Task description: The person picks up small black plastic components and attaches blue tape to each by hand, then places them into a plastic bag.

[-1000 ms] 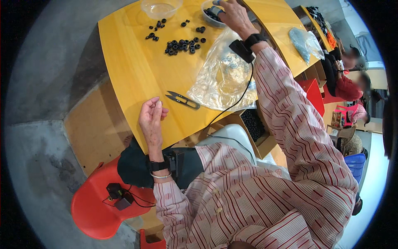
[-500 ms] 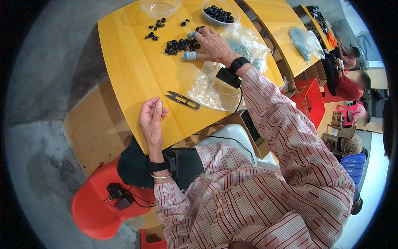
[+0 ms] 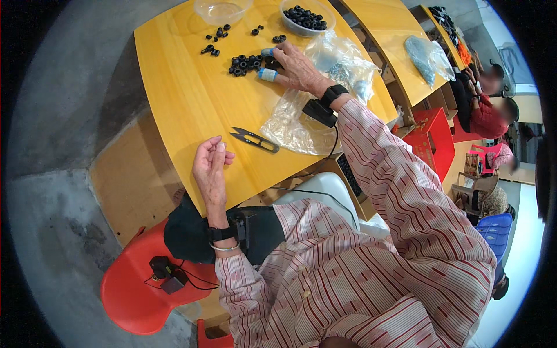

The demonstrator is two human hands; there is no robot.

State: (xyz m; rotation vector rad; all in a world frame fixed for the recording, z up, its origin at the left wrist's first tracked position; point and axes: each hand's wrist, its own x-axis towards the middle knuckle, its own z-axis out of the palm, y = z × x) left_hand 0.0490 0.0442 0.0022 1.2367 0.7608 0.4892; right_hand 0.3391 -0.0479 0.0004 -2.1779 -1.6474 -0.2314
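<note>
My right hand (image 3: 299, 71) reaches over the far part of the yellow table (image 3: 191, 87), palm down. Its thumb and index finger, both in blue-white tip coverings, are spread apart beside a pile of small black rubber rings (image 3: 243, 65). Some rings lie partly beneath those fingers. My left hand (image 3: 210, 177) rests at the table's near left edge, with thumb and fingers curled together; whether anything small is pinched there is hidden. Black thread snips (image 3: 254, 139) lie between the two hands. Under my right wrist is a crumpled clear plastic bag (image 3: 299, 122).
A clear bowl of black rings (image 3: 304, 22) and another clear bowl (image 3: 223, 10) stand at the far edge. A second plastic bag (image 3: 348, 64) lies to the right. A red box (image 3: 432, 142) and a red chair (image 3: 145, 290) flank the table. Other people sit far right.
My right hand has shifted very slightly over the ring pile, uncovering a few rings beyond its fingers. My left hand stays in place.
</note>
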